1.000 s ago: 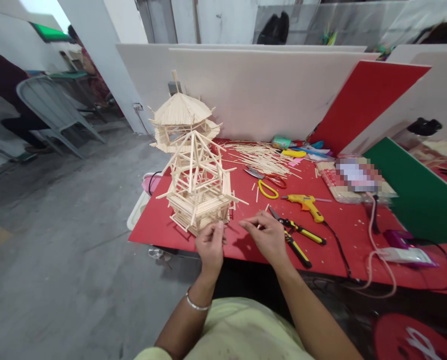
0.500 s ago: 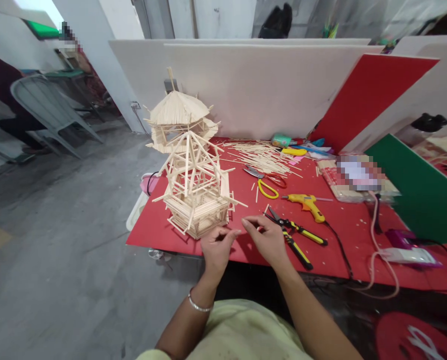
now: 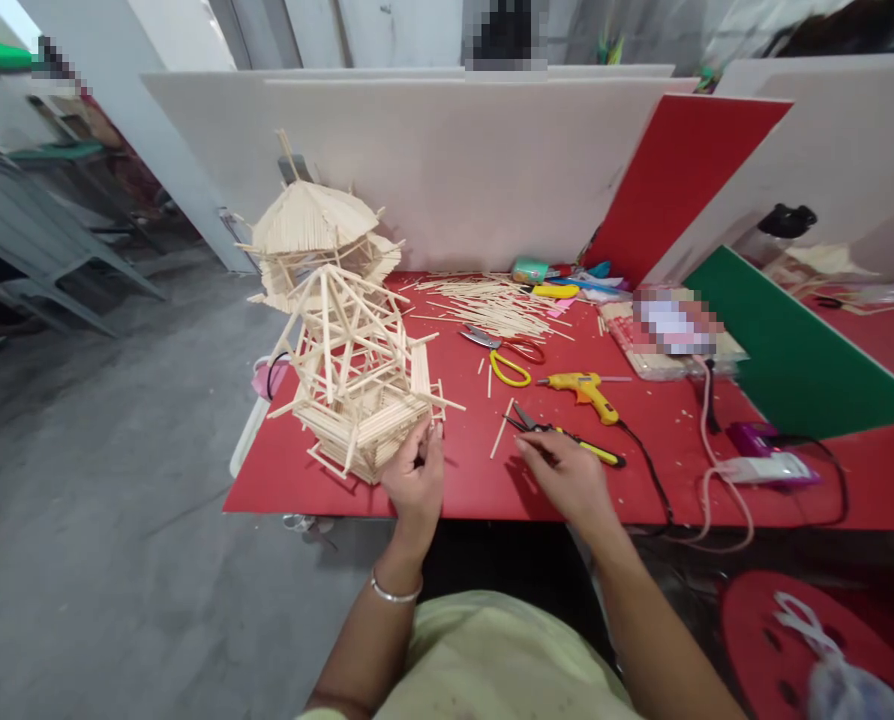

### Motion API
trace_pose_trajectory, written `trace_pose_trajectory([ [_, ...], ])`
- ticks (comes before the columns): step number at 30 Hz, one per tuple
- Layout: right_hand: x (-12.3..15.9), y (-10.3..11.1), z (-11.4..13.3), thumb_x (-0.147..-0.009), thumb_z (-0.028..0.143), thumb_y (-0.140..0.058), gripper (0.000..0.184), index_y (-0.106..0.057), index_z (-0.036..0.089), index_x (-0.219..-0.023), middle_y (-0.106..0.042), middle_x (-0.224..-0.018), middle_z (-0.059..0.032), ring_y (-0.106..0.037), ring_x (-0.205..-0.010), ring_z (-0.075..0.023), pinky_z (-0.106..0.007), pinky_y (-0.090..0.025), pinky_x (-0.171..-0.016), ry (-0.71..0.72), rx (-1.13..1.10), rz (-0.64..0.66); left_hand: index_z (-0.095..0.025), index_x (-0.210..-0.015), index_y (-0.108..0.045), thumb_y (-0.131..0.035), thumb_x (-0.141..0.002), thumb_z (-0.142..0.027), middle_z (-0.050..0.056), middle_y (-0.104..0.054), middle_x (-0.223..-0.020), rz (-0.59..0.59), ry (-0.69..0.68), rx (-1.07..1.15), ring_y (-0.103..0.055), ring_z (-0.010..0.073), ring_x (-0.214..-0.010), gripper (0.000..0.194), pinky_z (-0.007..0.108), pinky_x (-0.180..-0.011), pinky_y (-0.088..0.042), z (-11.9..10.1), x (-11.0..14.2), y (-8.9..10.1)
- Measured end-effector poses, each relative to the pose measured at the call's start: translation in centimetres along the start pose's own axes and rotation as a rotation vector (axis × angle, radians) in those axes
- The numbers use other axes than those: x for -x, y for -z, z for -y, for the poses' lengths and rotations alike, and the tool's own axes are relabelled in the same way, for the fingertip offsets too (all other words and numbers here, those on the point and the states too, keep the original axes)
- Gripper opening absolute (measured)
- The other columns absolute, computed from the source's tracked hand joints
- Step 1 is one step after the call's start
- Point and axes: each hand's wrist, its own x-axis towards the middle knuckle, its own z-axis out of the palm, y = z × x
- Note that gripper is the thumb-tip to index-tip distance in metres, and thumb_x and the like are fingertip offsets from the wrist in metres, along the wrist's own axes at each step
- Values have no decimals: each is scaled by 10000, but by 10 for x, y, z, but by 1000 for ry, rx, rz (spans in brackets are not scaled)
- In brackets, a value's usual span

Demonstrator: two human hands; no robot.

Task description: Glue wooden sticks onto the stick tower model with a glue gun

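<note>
A pagoda-like model of thin wooden sticks [image 3: 361,425] stands on the red tabletop. At its near right corner is my left hand [image 3: 415,478], thumb and fingers pinched together; anything between them is too small or hidden to make out. My right hand [image 3: 571,485] hovers over the yellow-and-black cutters [image 3: 597,450], hiding part of their handles. Its fingers are loosely bent, thumb and forefinger a little apart, and nothing shows in them. A single loose stick [image 3: 502,428] lies beside the cutters' blades, left of that hand.
Behind the cutters lie a yellow glue gun [image 3: 583,390] with a black cord and scissors [image 3: 511,370] with red and yellow handles. Loose sticks [image 3: 484,305] are heaped farther back. A second, roofed stick structure [image 3: 312,220] rises behind the model. White boards [image 3: 447,170] line the back.
My hands have moved apart: the left toward the model, the right over the cutters. The whole view has shifted, so the table things appear farther left. A loose stick now shows by the blades.
</note>
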Motion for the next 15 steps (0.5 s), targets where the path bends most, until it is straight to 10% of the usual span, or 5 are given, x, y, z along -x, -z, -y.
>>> trace_pose_trajectory([
  [8,-59,49,-100,-908,433,-576,571,-613,141,-1397,-666,-1294,-224,-631,-1163,-341,-397,-484,-878,-402,570,19,-165,-1075,-812,-750,-850,-380,-40,-566,-565,12,2,-5,-496,85,-514,316,213,-570,-484,3,3,-1],
  [15,-92,53,-113,-869,435,-543,472,-718,152,-1203,-731,-1130,-228,-703,-943,-344,-372,-463,-713,-516,505,163,-146,-1105,-803,-748,-852,-403,-63,-455,-551,6,0,-11,-404,78,-518,365,214,-554,-421,1,3,-6],
])
